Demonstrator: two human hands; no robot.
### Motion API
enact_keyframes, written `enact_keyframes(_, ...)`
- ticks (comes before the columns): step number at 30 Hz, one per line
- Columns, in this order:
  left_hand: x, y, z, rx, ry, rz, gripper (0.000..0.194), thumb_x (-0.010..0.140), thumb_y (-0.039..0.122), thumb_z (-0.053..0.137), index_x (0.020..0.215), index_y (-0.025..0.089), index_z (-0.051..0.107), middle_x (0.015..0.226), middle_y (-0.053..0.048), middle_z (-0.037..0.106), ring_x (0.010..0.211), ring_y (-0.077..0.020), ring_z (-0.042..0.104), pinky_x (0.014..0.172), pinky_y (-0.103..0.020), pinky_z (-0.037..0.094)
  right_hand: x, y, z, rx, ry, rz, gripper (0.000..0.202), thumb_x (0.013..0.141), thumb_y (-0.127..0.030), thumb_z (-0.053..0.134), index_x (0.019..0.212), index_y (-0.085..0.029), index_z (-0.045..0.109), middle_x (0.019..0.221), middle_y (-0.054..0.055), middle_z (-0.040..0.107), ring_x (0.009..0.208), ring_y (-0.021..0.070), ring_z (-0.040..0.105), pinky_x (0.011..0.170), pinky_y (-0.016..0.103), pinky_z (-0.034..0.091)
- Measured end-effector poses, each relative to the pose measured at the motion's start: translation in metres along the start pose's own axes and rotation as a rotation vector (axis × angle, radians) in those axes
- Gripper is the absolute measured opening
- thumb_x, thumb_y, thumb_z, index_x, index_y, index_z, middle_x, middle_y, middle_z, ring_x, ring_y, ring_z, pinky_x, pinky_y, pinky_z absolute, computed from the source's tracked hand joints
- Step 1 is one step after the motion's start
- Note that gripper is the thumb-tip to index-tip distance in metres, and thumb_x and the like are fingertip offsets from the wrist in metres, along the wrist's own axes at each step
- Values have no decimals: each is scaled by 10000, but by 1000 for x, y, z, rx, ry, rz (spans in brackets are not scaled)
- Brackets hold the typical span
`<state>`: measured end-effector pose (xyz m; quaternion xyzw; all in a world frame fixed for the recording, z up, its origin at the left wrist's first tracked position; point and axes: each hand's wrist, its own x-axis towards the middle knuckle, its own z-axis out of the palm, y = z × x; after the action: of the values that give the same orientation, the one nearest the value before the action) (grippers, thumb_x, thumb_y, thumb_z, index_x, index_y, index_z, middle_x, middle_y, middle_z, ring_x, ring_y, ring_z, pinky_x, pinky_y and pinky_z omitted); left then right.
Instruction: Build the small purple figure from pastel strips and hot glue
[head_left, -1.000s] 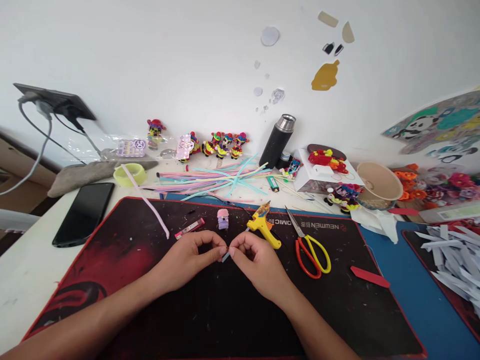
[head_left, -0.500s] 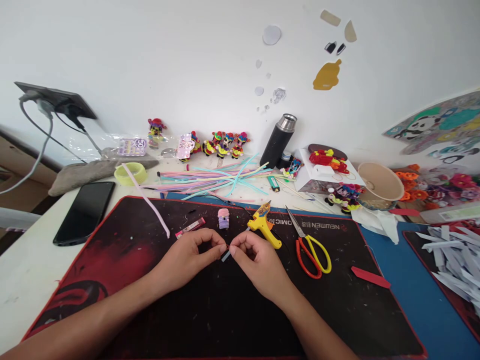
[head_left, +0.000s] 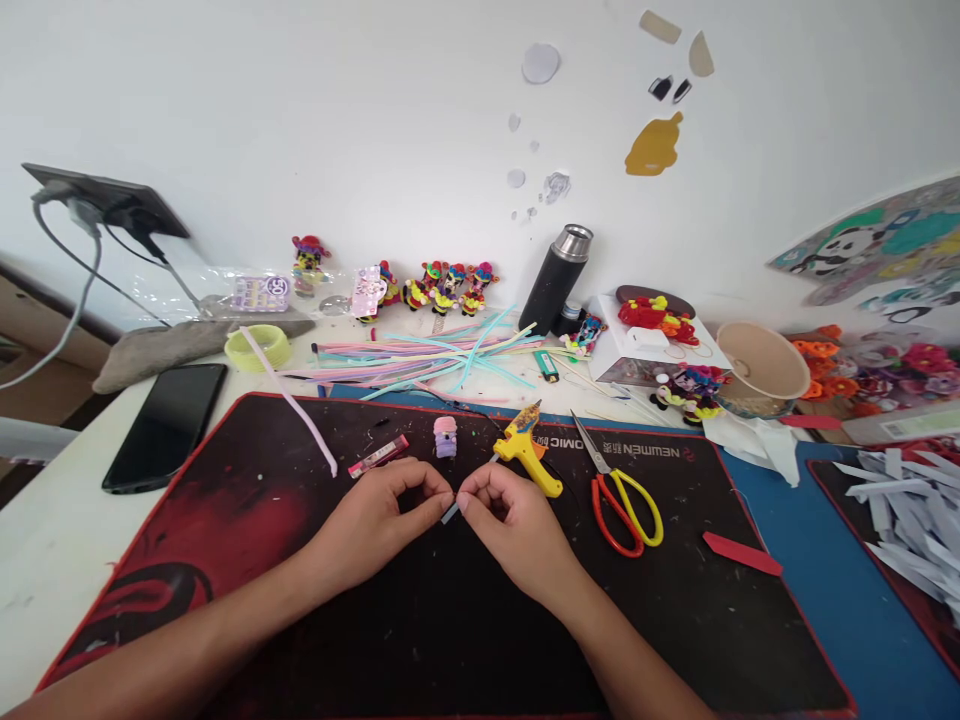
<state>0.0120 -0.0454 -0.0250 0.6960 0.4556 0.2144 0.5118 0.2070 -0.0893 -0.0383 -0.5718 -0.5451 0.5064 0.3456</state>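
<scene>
Paper strip (head_left: 449,513), small and pale, sits pinched between both hands, just above the black and red mat (head_left: 225,520) on the counter (head_left: 45,540). The left hand (head_left: 375,520) has its fingers (head_left: 435,497) closed on one end of the strip. The right hand (head_left: 510,525) has its fingers (head_left: 466,497) closed on the other end. The two hands almost touch at the tips. The strip is tiny, so what else it has on it is too small to see.

Just behind the hands stands a little purple and pink figure (head_left: 445,437). Beside it lies a yellow glue gun (head_left: 529,455), near the right hand. Red and yellow scissors (head_left: 626,500) lie to the right of that, on the mat. A small pink box (head_left: 379,455) lies near the left hand. A black phone (head_left: 165,425) rests far to the left, off the mat. Colored straws (head_left: 427,358) lie in a pile farther back, and a black bottle (head_left: 556,278) stands close to the wall.
</scene>
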Motion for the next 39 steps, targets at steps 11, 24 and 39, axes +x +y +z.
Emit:
enact_keyframes(11, 3, -7, -3, 51, -2, 27, 240, 960, 411, 604, 886, 234, 748, 877, -10, 763, 830, -202, 683, 801, -308, 525, 1, 3, -1, 33, 16, 24, 74, 912, -246, 651, 852, -203, 655, 632, -58, 494, 567, 125, 432, 531, 245, 330)
enact_keyframes(24, 45, -34, -15, 690, 138, 303, 718, 893, 336, 743, 1531, 145, 473, 1422, -171, 633, 1316, -368, 541, 1155, -555, 409, 2, 1, -2, 83, 29, 39, 107, 894, -299, 652, 848, -203, 649, 642, -52, 495, 588, 137, 429, 547, 254, 332)
enact_keyframes(39, 37, -26, -18, 327, 109, 244, 404, 854, 247, 696, 1255, 234, 655, 1266, -93, 699, 1218, -313, 602, 1058, -477, 499, 9, 1, -2, 49, 25, 25, 108, 912, -291, 656, 850, -203, 650, 615, -66, 464, 554, 127, 400, 520, 251, 295)
